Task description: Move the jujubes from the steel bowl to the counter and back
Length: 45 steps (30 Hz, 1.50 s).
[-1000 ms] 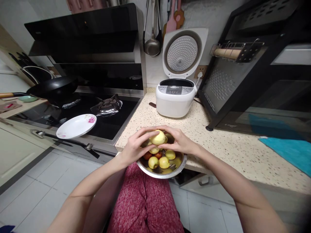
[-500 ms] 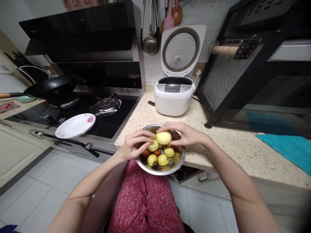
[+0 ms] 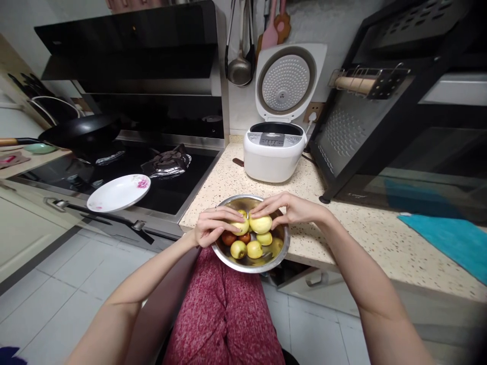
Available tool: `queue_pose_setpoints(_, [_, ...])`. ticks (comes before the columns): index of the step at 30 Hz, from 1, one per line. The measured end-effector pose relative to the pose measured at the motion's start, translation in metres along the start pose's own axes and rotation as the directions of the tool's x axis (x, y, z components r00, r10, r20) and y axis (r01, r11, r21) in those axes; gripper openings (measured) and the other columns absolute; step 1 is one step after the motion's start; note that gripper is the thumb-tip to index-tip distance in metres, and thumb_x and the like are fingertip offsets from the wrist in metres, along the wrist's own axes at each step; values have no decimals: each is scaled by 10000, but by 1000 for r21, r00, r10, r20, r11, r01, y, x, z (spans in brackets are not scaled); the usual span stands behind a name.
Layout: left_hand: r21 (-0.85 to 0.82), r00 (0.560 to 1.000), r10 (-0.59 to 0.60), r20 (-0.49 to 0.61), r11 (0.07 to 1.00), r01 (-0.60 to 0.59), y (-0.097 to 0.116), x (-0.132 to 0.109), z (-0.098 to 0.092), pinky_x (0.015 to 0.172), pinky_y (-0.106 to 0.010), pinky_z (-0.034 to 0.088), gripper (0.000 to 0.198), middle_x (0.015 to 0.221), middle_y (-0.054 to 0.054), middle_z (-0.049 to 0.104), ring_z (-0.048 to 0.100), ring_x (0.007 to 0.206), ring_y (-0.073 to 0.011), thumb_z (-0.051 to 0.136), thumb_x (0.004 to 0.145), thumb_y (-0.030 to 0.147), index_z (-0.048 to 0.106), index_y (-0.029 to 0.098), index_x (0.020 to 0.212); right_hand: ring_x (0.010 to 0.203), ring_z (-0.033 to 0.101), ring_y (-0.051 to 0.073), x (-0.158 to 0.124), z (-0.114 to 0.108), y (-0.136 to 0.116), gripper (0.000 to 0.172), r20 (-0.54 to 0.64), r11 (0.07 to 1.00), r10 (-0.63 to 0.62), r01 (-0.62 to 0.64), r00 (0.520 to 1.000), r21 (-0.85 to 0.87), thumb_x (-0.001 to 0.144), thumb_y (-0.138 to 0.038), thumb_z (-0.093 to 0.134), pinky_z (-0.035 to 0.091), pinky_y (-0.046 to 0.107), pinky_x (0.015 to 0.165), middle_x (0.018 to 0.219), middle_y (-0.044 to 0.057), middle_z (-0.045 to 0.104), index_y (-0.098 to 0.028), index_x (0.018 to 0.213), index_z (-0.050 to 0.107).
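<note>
A steel bowl point(image 3: 222, 262) of yellow-green and reddish-brown fruit, which look like fresh jujubes, rests at the counter's front edge, partly above my lap. My right hand point(image 3: 292, 209) grips a large pale yellow jujube point(image 3: 261, 224) between fingers and thumb over the far side of the bowl. Beside it, my left hand point(image 3: 213, 225) has its fingers curled over another yellow jujube point(image 3: 241, 228), which they partly hide. Below the hands lie more yellow jujubes point(image 3: 254, 249) and a red-brown one point(image 3: 229, 238).
A white rice cooker point(image 3: 272, 157) stands behind the bowl, lid raised. To the left, a flowered plate point(image 3: 117, 193) lies over the hob's front edge, with a black wok point(image 3: 79, 133) beyond. A black rack point(image 3: 337, 137) and a teal cloth point(image 3: 445, 241) are on the right.
My right hand has lowered its jujube slightly and moved it a little to the right. My left fingers have come further over the jujube beside it.
</note>
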<state>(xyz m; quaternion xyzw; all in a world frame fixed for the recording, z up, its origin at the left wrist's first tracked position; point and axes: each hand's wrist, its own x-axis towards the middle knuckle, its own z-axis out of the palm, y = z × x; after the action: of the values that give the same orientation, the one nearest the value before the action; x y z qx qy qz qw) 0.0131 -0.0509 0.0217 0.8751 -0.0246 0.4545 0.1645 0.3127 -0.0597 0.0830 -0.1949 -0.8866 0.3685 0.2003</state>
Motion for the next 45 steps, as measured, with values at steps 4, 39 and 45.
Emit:
queue_pose_setpoints(4, [19, 1000, 2, -17, 1000, -1, -2, -4, 1, 932, -454, 663, 442, 1125, -160, 804, 765, 1128, -268, 383, 1074, 329, 795, 170, 1066, 1152, 720, 227, -2, -3, 0, 341, -19, 1000, -22, 23, 1000, 3, 885, -323, 827, 557, 381, 1014, 1303, 91, 756, -289, 1222, 784])
queue_pose_setpoints(39, [153, 999, 49, -21, 987, -45, -11, -14, -1, 943, -439, 630, 570, 1193, -176, 767, 741, 1106, -261, 267, 1083, 428, 712, 145, 1301, 1041, 724, 226, 6, 12, -2, 466, -119, 994, 103, -99, 988, 39, 755, -445, 909, 572, 369, 946, 1143, 75, 786, -238, 1160, 806])
queue_pose_setpoints(45, [162, 998, 56, -23, 985, -51, -11, -13, -1, 930, -436, 639, 577, 1188, -170, 771, 750, 1094, -259, 255, 1081, 435, 709, 157, 1304, 1012, 722, 220, 8, 14, 1, 443, -123, 992, 124, -122, 985, 28, 797, -457, 875, 573, 346, 903, 1128, 75, 785, -226, 1168, 800])
